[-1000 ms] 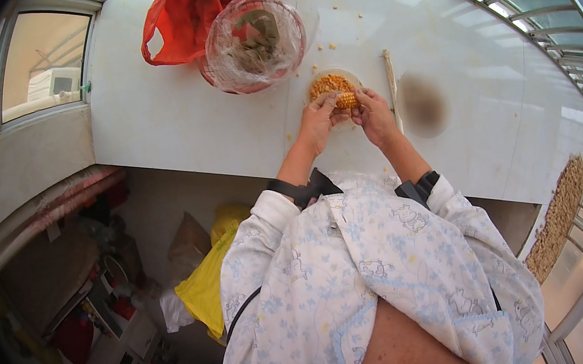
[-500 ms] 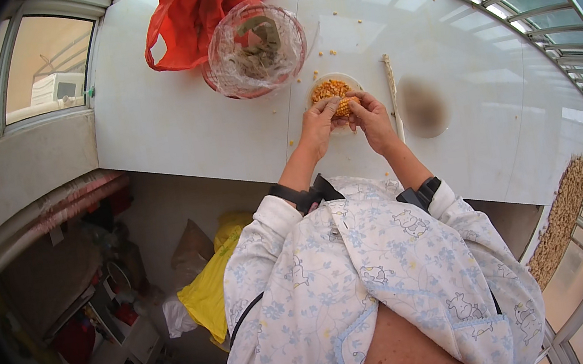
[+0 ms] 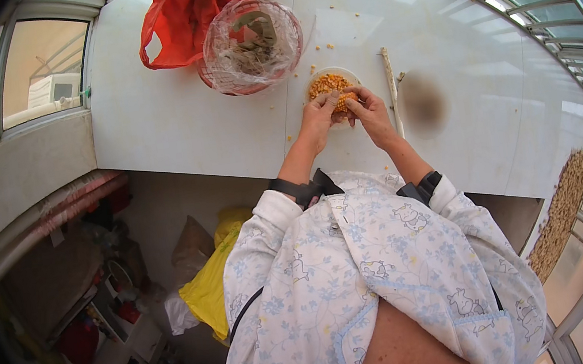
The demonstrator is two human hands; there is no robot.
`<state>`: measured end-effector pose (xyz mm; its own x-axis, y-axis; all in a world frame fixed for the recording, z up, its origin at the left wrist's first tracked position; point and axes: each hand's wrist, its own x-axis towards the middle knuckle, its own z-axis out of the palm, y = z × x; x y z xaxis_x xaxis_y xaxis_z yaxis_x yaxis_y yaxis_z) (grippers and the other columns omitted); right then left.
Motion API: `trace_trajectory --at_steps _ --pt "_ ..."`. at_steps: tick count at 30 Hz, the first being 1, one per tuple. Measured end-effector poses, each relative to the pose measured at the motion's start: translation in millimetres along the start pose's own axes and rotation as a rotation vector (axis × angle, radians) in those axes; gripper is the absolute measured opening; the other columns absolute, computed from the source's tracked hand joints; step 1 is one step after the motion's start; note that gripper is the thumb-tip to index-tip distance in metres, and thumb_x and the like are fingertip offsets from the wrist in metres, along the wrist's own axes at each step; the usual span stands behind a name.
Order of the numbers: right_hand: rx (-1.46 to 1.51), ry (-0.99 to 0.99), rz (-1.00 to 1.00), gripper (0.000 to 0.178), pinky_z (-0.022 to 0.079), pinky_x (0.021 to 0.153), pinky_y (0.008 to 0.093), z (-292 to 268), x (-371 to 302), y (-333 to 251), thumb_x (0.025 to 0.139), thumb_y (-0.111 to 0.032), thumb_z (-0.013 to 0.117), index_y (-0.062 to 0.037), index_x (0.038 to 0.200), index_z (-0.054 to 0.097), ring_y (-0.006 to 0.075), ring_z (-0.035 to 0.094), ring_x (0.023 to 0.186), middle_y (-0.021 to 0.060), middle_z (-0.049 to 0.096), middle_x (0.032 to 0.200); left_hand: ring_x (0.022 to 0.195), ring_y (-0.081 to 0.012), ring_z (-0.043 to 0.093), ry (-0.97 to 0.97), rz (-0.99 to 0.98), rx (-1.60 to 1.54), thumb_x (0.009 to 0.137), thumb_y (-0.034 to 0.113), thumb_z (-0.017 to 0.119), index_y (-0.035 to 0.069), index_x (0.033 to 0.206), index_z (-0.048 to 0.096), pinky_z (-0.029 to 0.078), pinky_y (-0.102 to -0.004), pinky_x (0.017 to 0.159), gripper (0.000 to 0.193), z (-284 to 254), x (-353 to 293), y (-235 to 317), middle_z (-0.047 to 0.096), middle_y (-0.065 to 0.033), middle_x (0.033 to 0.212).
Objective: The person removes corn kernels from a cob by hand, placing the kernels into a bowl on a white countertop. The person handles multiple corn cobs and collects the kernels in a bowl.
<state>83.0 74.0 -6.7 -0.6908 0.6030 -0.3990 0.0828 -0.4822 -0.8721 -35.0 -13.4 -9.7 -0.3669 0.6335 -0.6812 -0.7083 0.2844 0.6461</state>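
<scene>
An ear of corn [image 3: 344,103], orange-yellow and partly covered by my fingers, is held between both hands over a white bowl [image 3: 353,75]. Loose corn kernels [image 3: 326,84] fill much of the bowl. My left hand [image 3: 319,117] closes on the left end of the ear, thumb and fingers pressed to it. Around the right end, my right hand [image 3: 371,114] is closed too, with the thumb on the kernels. The undersides of both hands and the near part of the bowl are hidden.
A red basket lined with clear plastic [image 3: 249,47] stands left of the bowl, before a red plastic bag [image 3: 171,21]. A pale thin stick [image 3: 392,91] lies to the right. Stray kernels dot the white tabletop [image 3: 196,128]. Yellow bags [image 3: 210,288] sit below the table's edge.
The whole view has shifted very slightly. Both hands stay on the ear of corn above the bowl, with only small finger movements.
</scene>
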Motion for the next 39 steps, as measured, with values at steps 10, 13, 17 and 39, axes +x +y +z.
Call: trace_trajectory --at_steps 10,13,17,39 --pt "-0.081 -0.029 -0.024 0.030 0.045 0.053 0.0213 2 -1 -3 0.090 -0.006 0.061 0.0015 0.117 0.051 0.0068 0.053 0.064 0.0034 0.059 0.086 0.069 -0.0099 0.060 -0.014 -0.021 0.021 0.095 0.035 0.059 0.007 0.101 0.065 0.050 -0.0248 0.064 0.030 2 1 2 0.067 -0.0024 0.088" --pt "-0.155 -0.026 -0.069 0.030 0.045 0.054 0.0212 2 0 -5 0.090 -0.006 0.061 0.0000 0.117 0.048 0.0064 0.054 0.067 0.0036 0.059 0.087 0.071 -0.0102 0.060 -0.072 0.043 0.074 0.095 0.035 0.058 0.008 0.103 0.065 0.051 -0.0258 0.064 0.029 3 -1 1 0.067 -0.0020 0.088" --pt "-0.279 -0.040 -0.120 0.031 0.044 0.056 0.0207 5 0 -2 0.090 -0.002 0.060 -0.0035 0.116 0.045 0.0055 0.053 0.070 0.0026 0.058 0.088 0.083 -0.0133 0.063 -0.037 0.031 0.013 0.097 0.028 0.056 0.004 0.107 0.061 0.054 -0.0271 0.071 0.027 4 2 1 0.065 -0.0066 0.098" --pt "-0.412 -0.095 -0.224 0.043 0.052 0.075 0.0258 -1 7 10 0.083 0.013 0.056 -0.0002 0.121 0.040 0.0135 0.061 0.093 0.0124 0.058 0.109 0.087 -0.0109 0.061 -0.092 0.037 0.034 0.096 0.027 0.059 0.006 0.109 0.060 0.051 -0.0245 0.071 0.024 4 0 -1 0.063 -0.0035 0.099"
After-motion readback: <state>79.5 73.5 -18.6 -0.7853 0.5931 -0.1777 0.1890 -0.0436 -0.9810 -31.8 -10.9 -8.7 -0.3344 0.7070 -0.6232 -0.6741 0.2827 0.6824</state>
